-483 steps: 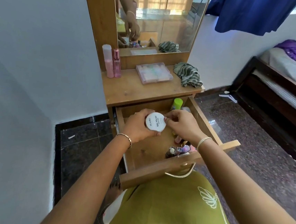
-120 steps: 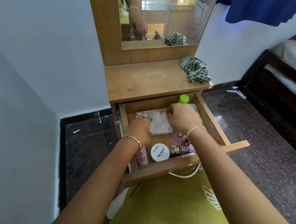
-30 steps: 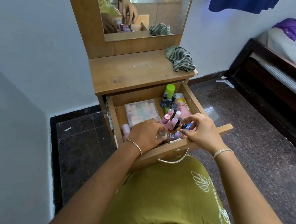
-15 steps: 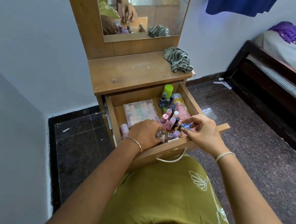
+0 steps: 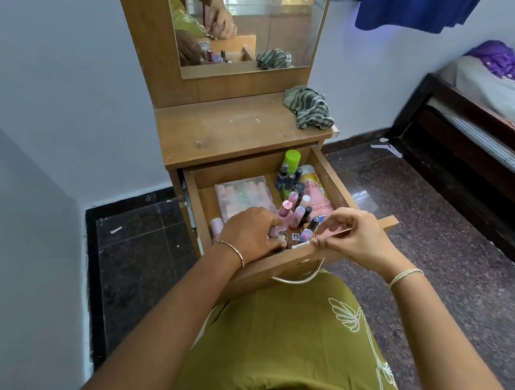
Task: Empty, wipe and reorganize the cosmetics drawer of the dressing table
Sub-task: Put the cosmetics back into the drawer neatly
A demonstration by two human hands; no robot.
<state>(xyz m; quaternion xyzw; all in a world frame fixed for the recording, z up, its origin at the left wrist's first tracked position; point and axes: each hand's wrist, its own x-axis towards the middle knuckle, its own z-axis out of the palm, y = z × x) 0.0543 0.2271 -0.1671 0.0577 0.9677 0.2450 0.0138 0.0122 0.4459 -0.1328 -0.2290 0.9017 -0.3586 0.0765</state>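
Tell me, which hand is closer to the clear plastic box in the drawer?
Left. The left hand sits at the near edge of the clear plastic box; the right hand is farther right, past the small bottles, above the drawer front.

Drawer [image 5: 329,183]: one. Inside it:
- one flat clear box [image 5: 245,195]
- one green-capped bottle [image 5: 291,159]
- one pink pouch [image 5: 319,197], lying flat
- one pink bottle [image 5: 216,225], lying on its side
- small upright bottles [image 5: 298,213]: at least ten, others partly hidden

On the surface [image 5: 224,132]: one striped cloth [image 5: 310,110].

Mirror [image 5: 251,21]: one. Bed [image 5: 495,101]: one, with one purple cloth [image 5: 499,59]. Blue cloth [image 5: 409,8]: one.
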